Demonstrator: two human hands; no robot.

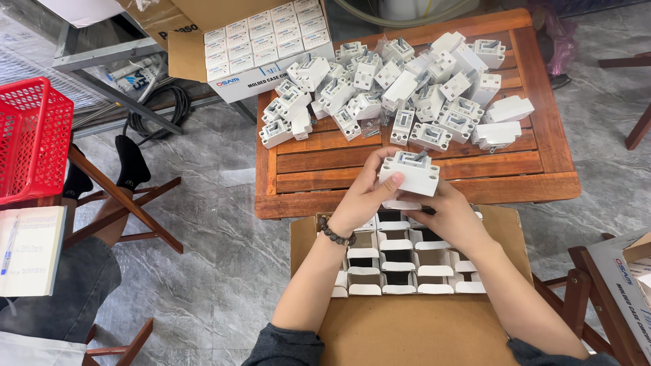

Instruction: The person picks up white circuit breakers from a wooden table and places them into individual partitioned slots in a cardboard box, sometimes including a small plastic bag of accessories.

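Both my hands hold one white plastic circuit breaker just above the near edge of the wooden slatted table. My left hand, with a dark bead bracelet on the wrist, grips its left side with the thumb on the front. My right hand supports it from below and to the right. A heap of the same white breakers covers the far half of the table. Under my hands lies a brown cardboard box with rows of small open white cartons.
A carton of closed small white boxes stands at the table's far left corner. A red plastic basket is at the left, with another person's legs in dark socks and a notebook nearby. A wooden chair is at the right.
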